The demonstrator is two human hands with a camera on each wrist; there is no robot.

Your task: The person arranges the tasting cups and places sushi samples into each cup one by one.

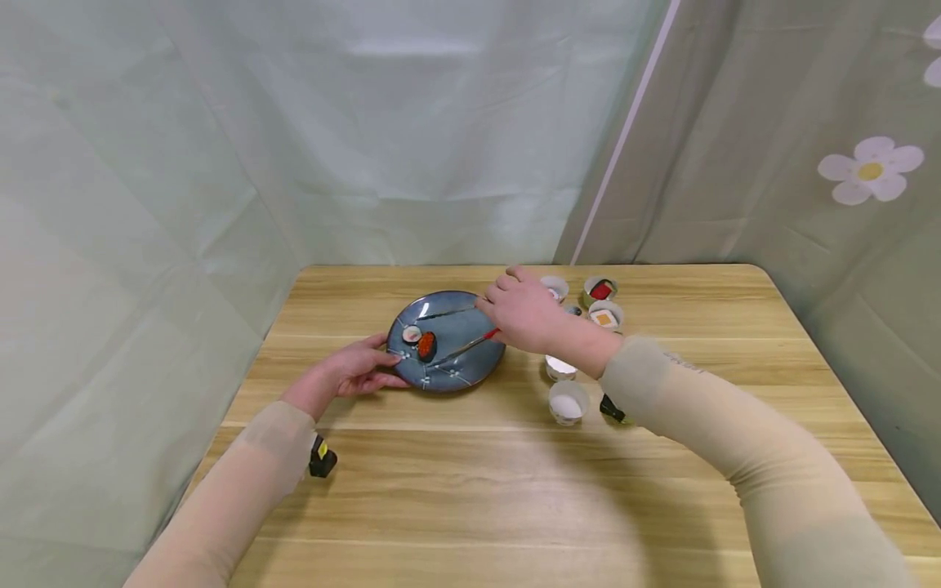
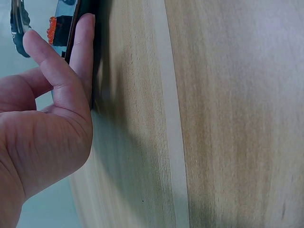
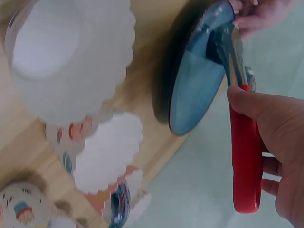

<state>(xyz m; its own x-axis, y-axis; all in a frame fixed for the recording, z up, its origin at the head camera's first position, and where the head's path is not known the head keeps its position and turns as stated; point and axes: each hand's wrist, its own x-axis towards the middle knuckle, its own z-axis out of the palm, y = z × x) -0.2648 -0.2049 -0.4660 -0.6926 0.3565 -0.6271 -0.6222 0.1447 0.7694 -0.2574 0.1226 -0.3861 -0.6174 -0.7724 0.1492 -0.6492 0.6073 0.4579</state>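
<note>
In the head view a blue oval plate with a floral pattern is held at its left edge by my left hand, thumb at the rim and fingers beneath. On the plate lie a roe-topped sushi piece and a small white-sided sushi roll. My right hand grips metal tongs by their red handle. The tongs' arms are spread over the plate, tips near the sushi. In the left wrist view the orange roe shows beside the plate's edge, close to my left hand.
Right of the plate stand several small cups, among them a white-filled cup, a cup with a red and black piece and one with an orange and white piece. Scalloped rims show in the right wrist view. Curtains hang behind the wooden table.
</note>
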